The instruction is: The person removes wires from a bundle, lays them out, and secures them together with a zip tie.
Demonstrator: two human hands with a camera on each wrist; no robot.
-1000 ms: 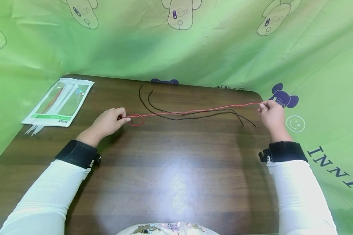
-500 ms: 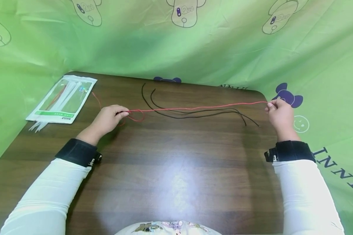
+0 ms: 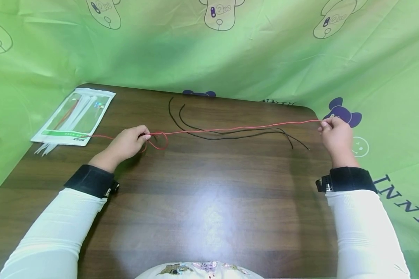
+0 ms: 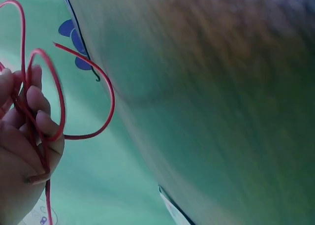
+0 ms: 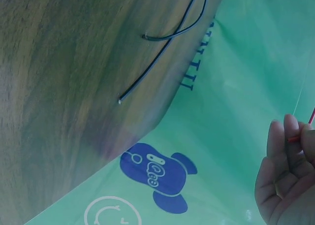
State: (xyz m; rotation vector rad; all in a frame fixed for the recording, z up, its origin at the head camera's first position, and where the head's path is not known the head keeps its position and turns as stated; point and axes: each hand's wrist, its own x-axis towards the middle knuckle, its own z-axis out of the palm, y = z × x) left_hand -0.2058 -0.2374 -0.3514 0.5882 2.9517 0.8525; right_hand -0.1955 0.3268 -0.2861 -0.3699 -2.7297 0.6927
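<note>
A red wire [image 3: 230,128] stretches nearly straight between my two hands, above the table. My left hand [image 3: 127,142] grips a gathered part of it. Small loops hang by the fingers, and a loose tail runs left toward the bag. In the left wrist view the looped red wire [image 4: 60,94] passes across the palm, with curled fingers [image 4: 37,99] around it. My right hand [image 3: 336,137] pinches the other end between thumb and fingertips, at the table's right edge. Two black wires [image 3: 223,138] lie curved on the table beneath the red one.
A clear zip bag [image 3: 73,116] with white strips and something red inside lies at the table's back left; white tips [image 3: 45,148] stick out of its near end. A patterned green cloth [image 3: 160,46] hangs behind and beside the brown wooden table [image 3: 209,186].
My right hand has shifted right, drawing the red wire longer. A loose tail has appeared left of my left hand and swung down across the bag's corner. The loop by the left fingers has changed shape.
</note>
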